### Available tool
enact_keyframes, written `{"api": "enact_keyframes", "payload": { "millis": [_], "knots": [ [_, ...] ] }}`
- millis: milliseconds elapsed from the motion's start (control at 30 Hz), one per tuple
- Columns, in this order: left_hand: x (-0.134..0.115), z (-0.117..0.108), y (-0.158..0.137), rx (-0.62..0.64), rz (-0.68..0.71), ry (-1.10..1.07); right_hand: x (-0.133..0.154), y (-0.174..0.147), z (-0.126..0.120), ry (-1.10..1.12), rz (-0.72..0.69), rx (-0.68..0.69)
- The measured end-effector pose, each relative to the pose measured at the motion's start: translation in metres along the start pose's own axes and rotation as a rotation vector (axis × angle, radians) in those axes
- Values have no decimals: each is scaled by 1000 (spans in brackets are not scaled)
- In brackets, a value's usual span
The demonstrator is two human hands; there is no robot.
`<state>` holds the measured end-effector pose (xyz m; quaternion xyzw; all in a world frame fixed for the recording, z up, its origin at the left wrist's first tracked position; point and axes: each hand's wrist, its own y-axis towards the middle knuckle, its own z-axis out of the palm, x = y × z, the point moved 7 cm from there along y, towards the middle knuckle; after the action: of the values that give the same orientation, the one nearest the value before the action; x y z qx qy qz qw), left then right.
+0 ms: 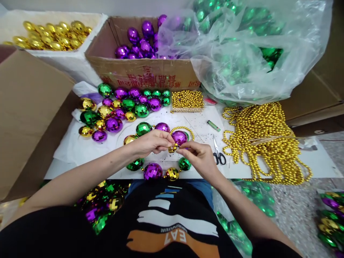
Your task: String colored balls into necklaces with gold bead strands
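My left hand (158,141) is closed in a pinch on a short end of a gold bead strand (173,147), over the white work surface. Close against it, the fingertips of my right hand (197,154) are pinched on what looks like a thin string by those beads. A loop of small gold beads (185,128) curves up behind the fingers, around a purple faceted ball (178,137). Below the hands lies part of a necklace of large balls, among them a purple ball (153,171), a gold ball (172,174) and a green ball (184,163). My left forearm covers part of it.
Black-handled scissors (219,157) and a green lighter (213,125) lie right of my hands. Gold bead strands (258,139) are heaped farther right. Behind stand a box of small gold beads (187,100), a carton (142,70) of purple balls and a plastic bag (242,68) of green ones.
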<state>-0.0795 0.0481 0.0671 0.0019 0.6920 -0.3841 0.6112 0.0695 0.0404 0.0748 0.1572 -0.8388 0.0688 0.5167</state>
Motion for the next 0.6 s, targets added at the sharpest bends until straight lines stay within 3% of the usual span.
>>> {"api": "enact_keyframes", "payload": {
  "millis": [200, 433, 500, 600],
  "knots": [
    [-1, 6, -4, -109, 114, 158, 1, -8, 8, -342, -110, -205],
    [-34, 18, -29, -339, 452, 949, 6, 2, 0, -516, -230, -215],
    [-46, 20, -28, -329, 479, 1129, 10, 14, -10, -570, -245, -228],
    [-72, 9, -21, -340, 397, 1268, 17, 37, -23, -628, -233, -259]
  ]
}}
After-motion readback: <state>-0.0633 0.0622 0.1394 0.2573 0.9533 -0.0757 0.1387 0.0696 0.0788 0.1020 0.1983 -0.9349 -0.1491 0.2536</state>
